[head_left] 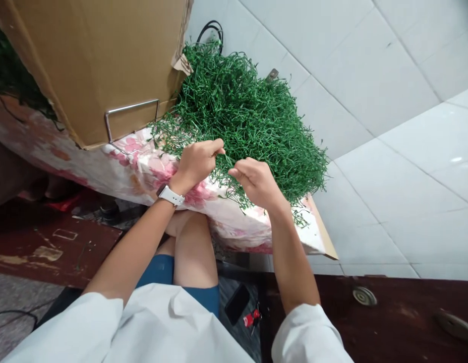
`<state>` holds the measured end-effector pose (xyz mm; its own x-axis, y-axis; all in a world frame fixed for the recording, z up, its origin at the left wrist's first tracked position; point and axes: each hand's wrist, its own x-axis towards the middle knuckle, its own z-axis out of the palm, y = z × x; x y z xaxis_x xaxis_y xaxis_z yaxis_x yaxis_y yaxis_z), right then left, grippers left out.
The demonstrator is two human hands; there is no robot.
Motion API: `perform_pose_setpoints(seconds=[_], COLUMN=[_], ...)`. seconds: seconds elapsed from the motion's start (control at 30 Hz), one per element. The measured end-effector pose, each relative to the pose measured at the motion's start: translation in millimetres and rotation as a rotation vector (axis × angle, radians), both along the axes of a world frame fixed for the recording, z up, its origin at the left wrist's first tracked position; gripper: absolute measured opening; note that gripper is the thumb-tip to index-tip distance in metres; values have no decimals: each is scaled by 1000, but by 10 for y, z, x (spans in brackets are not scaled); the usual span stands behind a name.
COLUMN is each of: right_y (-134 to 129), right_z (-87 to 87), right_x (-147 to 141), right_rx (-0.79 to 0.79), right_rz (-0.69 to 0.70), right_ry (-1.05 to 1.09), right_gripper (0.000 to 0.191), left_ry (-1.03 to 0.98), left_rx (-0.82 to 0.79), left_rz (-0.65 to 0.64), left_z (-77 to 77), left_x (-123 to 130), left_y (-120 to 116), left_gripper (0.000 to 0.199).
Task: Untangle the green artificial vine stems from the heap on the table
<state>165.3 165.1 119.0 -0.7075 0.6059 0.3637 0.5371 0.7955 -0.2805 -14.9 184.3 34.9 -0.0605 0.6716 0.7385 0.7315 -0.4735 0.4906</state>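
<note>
1. Pile of green sprigs [252,111]: thin, wiry, branching stems with tiny knobbed tips, tangled into a springy mound. Look is plastic-like; material not certain.
2. Location: on the floral cloth [122,181], against the glossy white tile wall [351,60], right of the cardboard box [98,60].
3. Orientation: mound's long axis runs upper left to lower right in view, along the wall. Single stems point every which way; a few stray ones spill toward the near edge.
4. Left hand [201,157]: fingers curled in, at the mound's near edge. Right hand [258,181]: same curl, facing it, small gap between the two. Thin green shows in that gap; can't tell if either hand pinches a stem.
5. Box: brown corrugated, flat-sided, torn at one edge. Contents hidden. Bent shiny wire frame [132,106] stands just beside it.
6. Second green bunch [7,65]: left of the box, cut off by the frame edge.
</note>
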Motion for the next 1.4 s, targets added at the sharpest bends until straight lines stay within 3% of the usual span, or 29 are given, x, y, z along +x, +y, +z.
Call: perform_pose_setpoints(seconds=[0.2,0.4,0.47,0.57,0.67,0.73,0.8,0.87,0.97,1.1,1.23,1.33,1.4], right_y=[-323,-458,-481,-611,-811,-888,-876,-797,-684,-685,-693,-656,-638], right_z=[-138,-143,-126,-116,-135,-166,-207,-246,-283,-289,-279,-260,-242], right_x=[210,214,211,303,531,677,746,725,589,414,313,228,165], right_rx=[68,450,510,561,654,544,297,74,-102,-228,-278,-247,-213], right_rz=[18,-170,-230,-218,-339,-477,-512,-445,-303,-189,-170,-150,-150], right_ry=[135,77,44,152,506,742,897,982,1062,1078,983,944,912], right_gripper=[50,41,40,35,33,39,48,52,43,32,36,34,37], left_ry=[72,198,228,175,-95,-134,-113,-63,58,109,-78,-187,-244], left_rx=[12,30,4,-49,-69,-33,6,14,-63,-124,-165,-215,-232], left_rz=[-84,-150,-180,-139,65,35,-61,-113,-171,-307,-544,-759,-825], left_z=[75,415,505,540,488,441,398,372,397,559,737,783,764], left_x=[99,200,227,54,-383,-629,-707,-623,-372,-112,26,82,103], left_y=[-164,-131,-49,175,416,497,496,430,268,22,-245,-404,-462], left_gripper=[32,32,30,29,30,23,21,22,29,46,54,55,53])
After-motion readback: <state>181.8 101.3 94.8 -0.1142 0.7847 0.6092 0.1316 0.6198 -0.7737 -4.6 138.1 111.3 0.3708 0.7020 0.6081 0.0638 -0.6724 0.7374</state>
